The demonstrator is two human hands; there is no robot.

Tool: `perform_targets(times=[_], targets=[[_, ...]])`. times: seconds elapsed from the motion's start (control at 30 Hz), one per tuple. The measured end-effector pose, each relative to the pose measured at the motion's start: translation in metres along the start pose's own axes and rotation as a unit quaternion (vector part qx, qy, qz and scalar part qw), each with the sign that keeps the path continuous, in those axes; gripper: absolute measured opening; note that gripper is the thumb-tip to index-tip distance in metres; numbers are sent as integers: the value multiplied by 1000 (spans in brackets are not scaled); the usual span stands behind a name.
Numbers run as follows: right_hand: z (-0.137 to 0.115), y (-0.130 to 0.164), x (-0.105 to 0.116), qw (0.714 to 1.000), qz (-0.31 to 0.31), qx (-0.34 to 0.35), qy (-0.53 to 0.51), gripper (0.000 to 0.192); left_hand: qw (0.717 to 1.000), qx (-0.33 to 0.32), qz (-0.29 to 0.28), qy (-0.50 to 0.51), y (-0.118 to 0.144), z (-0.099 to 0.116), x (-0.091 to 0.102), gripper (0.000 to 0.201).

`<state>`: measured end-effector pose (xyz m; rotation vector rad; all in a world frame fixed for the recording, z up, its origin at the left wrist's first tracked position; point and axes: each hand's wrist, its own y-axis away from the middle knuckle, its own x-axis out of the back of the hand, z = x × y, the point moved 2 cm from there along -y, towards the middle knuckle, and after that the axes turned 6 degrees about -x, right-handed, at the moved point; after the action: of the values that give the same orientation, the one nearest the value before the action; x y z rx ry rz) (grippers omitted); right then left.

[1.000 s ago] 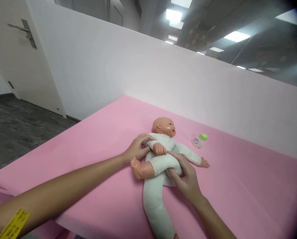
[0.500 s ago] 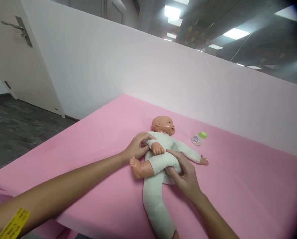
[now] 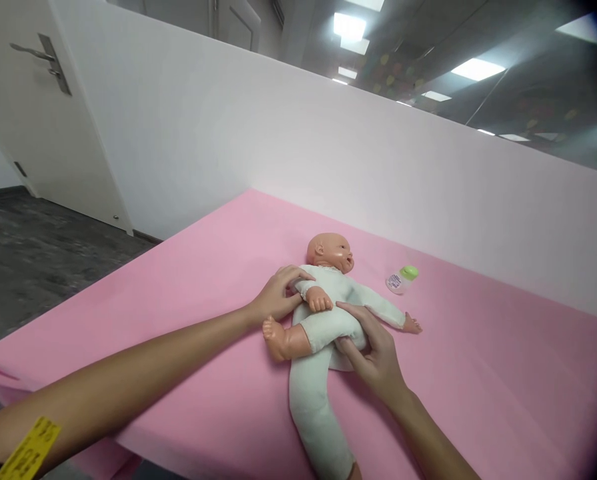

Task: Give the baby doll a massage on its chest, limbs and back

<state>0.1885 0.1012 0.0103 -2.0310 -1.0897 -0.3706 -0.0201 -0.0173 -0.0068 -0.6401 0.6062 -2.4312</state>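
A baby doll (image 3: 314, 393) with a pale cloth body and hard plastic head, hands and feet lies on the pink-covered table (image 3: 203, 267). Its head is turned to the right, and one bent leg crosses over the other. My left hand (image 3: 281, 293) grips the doll's near arm and side at the upper body, fingers on top. Around the bent leg near the knee and hip, my right hand (image 3: 376, 347) is closed, thumb below and fingers above. Some fingertips of both hands are hidden against the cloth.
A small clear bottle with a green cap (image 3: 402, 280) stands beyond the doll's outstretched arm. Behind the table rises a white partition (image 3: 278, 133). A door (image 3: 63, 133) and dark floor (image 3: 38, 247) lie to the left.
The view has shifted very slightly. Both hands keep their hold, and the doll stays in the same pose.
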Motion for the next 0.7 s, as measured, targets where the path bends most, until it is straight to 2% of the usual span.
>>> perform_targets(times=[0.17, 0.27, 0.37, 0.6, 0.7], targets=[[-1, 0, 0, 1000, -10, 8, -4, 37, 1000, 19, 6, 16, 0, -7, -1, 30], [-1, 1, 0, 999, -2, 32, -13, 40, 994, 71, 9, 77, 0, -8, -1, 32], [0, 3, 0, 999, 3, 40, -16, 44, 988, 88, 3, 130, -1, -5, -1, 34], [6, 4, 0, 999, 24, -21, 0, 37, 990, 82, 4, 112, -1, -14, -2, 32], [6, 4, 0, 999, 26, -25, 2, 36, 990, 82, 0, 112, -1, -17, -2, 33]])
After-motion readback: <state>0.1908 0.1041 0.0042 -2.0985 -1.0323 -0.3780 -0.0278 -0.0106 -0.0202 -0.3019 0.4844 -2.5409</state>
